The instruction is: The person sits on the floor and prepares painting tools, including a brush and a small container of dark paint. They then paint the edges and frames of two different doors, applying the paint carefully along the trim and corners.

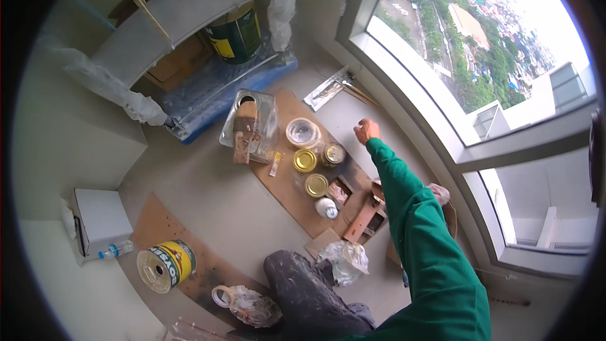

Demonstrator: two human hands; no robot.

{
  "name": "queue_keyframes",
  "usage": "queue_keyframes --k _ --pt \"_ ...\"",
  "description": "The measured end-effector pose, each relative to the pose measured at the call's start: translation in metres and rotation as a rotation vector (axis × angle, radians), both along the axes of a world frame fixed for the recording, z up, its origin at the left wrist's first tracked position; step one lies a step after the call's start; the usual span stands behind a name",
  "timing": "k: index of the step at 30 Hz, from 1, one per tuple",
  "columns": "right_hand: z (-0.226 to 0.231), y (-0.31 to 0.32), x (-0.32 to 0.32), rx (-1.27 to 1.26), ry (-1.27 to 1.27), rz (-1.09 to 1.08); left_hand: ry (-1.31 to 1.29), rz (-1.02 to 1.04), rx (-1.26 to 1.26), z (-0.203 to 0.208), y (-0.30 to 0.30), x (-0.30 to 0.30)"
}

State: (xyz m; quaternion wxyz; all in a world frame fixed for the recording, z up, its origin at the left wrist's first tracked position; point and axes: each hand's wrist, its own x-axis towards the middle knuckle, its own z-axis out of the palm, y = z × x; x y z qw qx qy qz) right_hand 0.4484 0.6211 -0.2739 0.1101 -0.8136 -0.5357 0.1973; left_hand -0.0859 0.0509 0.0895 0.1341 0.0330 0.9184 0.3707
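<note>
Fingers (360,131) of the right hand (367,130): how do they look?

– Curled in, close to one another, at the end of an outstretched green sleeve (404,186). Whether they pinch anything I cannot tell; they show too small.

– What is nearest to them?

– Thin sticks (360,94) on the floor (208,177), just past the hand toward the window (411,73). A shallow pale tray (323,90) lies beside the sticks.

– And to the hand's left?

– Brown cardboard sheet (285,188). On it stand a clear round tub (303,132), a small open container (333,153) near that, two gold-topped tins (305,160) and a white bottle (326,208).

– Farther out?

– Wide brush (245,123) resting across a metallic rectangular container (270,112), at the sheet's far left. Beyond, a dark green bucket (238,38) with a yellow label stands on a blue-covered platform (208,102).

– Closer to the body?

– One dark-trousered knee (300,278), with crumpled plastic (344,262) just to its right. Well off to its left stands a yellow-labelled can (169,266).
</note>
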Motion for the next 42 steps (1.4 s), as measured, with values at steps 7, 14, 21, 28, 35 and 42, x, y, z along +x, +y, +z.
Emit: queue_keyframes --k 7,14,21,28,35,42 --pt "-0.028 0.12 0.003 0.067 -0.162 -0.007 -0.018 0.096 -0.096 -0.026 0.067 -0.01" --pt "-0.062 0.107 0.001 0.075 -0.233 0.032 -0.027 0.162 -0.113 -0.031 0.081 -0.021" --pt "-0.062 0.052 0.025 -0.184 -0.37 0.198 -0.023 0.201 -0.029 -0.027 0.047 -0.026" --pt "-0.032 0.082 -0.027 0.192 -0.045 0.103 0.016 0.228 0.044 -0.032 0.0 -0.011" --pt "-0.032 0.128 -0.074 0.085 0.086 -0.2 0.033 0.302 -0.005 -0.026 -0.004 -0.008" --pt "-0.048 0.172 -0.095 -0.041 0.021 -0.393 0.018 0.386 -0.072 -0.027 0.013 -0.018"
